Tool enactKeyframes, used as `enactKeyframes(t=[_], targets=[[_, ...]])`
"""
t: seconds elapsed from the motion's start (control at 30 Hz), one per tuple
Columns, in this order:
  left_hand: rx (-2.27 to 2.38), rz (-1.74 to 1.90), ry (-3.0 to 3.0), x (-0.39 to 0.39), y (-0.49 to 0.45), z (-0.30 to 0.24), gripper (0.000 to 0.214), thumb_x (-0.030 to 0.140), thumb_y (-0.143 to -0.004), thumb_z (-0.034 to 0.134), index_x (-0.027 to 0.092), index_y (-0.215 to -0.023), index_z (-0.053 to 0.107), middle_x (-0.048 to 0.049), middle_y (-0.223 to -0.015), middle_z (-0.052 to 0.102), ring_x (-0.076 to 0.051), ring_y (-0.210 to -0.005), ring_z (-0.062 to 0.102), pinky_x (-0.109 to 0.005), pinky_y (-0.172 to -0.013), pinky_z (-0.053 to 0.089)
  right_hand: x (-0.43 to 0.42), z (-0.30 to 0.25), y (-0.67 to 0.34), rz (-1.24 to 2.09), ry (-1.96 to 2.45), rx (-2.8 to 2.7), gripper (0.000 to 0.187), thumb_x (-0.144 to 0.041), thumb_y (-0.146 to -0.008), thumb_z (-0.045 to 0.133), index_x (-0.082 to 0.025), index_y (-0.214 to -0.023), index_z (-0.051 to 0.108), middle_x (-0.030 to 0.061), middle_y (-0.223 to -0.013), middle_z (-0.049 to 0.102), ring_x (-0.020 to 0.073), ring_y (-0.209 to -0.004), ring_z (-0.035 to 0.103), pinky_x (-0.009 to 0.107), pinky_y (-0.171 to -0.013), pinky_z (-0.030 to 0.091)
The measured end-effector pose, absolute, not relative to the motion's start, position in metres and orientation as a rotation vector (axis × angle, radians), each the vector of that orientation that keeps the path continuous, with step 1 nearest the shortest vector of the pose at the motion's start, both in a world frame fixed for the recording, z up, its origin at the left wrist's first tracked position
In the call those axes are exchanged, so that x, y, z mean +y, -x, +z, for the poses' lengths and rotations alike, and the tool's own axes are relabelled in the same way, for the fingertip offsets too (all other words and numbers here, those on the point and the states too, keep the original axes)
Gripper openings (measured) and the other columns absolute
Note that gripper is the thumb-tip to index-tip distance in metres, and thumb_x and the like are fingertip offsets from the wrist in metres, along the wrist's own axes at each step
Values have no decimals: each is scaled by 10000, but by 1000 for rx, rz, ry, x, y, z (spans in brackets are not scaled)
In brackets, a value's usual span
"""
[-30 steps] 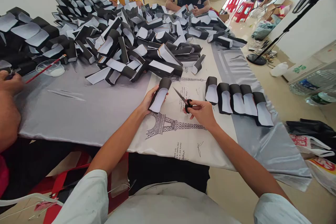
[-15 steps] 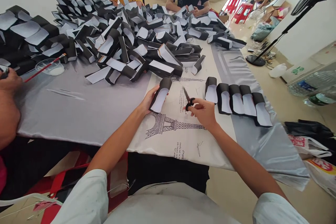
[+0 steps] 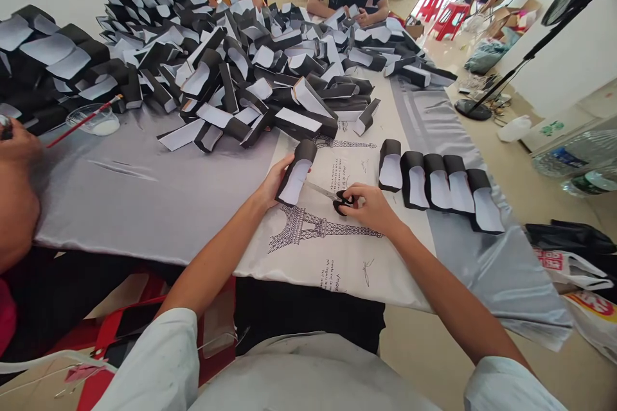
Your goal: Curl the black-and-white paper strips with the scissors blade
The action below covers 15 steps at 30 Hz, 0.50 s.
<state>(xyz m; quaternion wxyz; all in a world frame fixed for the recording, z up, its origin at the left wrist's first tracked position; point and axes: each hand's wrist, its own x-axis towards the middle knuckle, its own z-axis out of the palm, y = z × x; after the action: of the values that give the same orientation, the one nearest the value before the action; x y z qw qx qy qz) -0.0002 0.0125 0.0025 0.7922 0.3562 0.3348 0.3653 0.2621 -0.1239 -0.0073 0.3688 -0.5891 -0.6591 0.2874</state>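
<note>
My left hand [image 3: 272, 185] is closed around a black box-like piece with a white inner face [image 3: 294, 183], held tilted above the printed cloth. In my right hand [image 3: 371, 207] is a pair of scissors [image 3: 332, 195] with black handles. Their blades point left, and the tips reach the right edge of the held piece; whether they touch it I cannot tell. To the right of my right hand, several similar black-and-white pieces [image 3: 437, 185] stand in a row on the table.
A large heap of black-and-white pieces [image 3: 270, 70] covers the far half of the table [image 3: 144, 199]. At left, a red brush [image 3: 81, 122] rests on a clear bowl [image 3: 103, 125] near a co-worker's hand [image 3: 19, 141]. A stand fan [image 3: 525, 58] is at right.
The scissors have swung from pointing up and away to pointing left at the held piece. My right hand has turned with them; my left hand keeps its hold.
</note>
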Motion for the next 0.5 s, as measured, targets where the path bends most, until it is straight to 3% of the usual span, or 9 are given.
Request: enactKeyframes(t=[0.23, 0.5], targets=[[755, 789, -768, 14, 0, 0, 450, 466, -1036, 719, 149, -1354, 719, -116, -1008, 844, -189, -688, 751, -268, -557, 565, -129, 0, -262, 636, 1619, -1711, 220, -434, -805, 857, -242, -884, 782, 12, -765, 667, 181, -679, 533, 348, -638, 404], [731, 814, -805, 11, -2, 5, 402, 434, -1031, 719, 165, -1330, 727, -102, -988, 835, -184, -701, 751, -259, -603, 578, -128, 1, -263, 620, 1701, -1683, 388, -492, -690, 938, -241, -926, 761, 5, -773, 671, 184, -670, 521, 348, -637, 414]])
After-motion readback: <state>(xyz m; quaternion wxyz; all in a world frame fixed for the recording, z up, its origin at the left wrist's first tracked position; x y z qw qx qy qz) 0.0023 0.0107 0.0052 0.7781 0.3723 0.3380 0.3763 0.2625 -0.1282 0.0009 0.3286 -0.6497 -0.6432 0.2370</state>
